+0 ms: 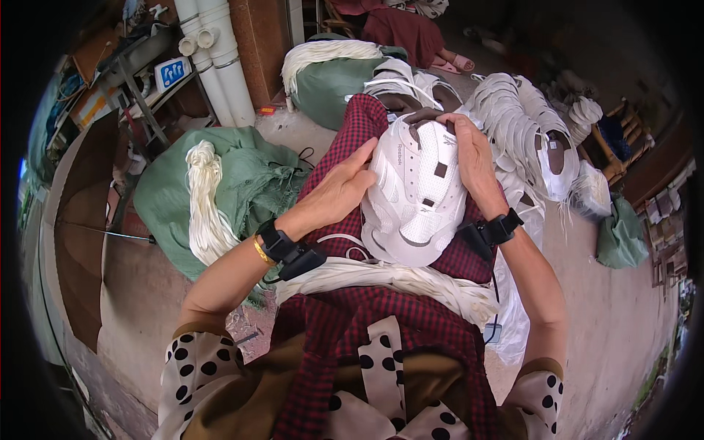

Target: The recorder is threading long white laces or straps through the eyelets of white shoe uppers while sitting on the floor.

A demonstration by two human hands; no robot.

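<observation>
A white mesh shoe upper with grey trim lies across my lap, its rounded toe toward me and its dark-lined collar pointing away. My left hand presses on its left side, fingers long against the edge. On the other side my right hand wraps the upper near the collar, fingertips on its top. The undersides of my fingers are hidden. A loose white lace curves out beside the upper's left edge. Across my lap, just below the toe, runs a thick bundle of white laces.
Left stands a green sack with a lace bundle over it. Another green sack is ahead. Stacked white uppers lie to the right, near a small green bag. An umbrella and a shelf are at far left. Another person's feet show ahead.
</observation>
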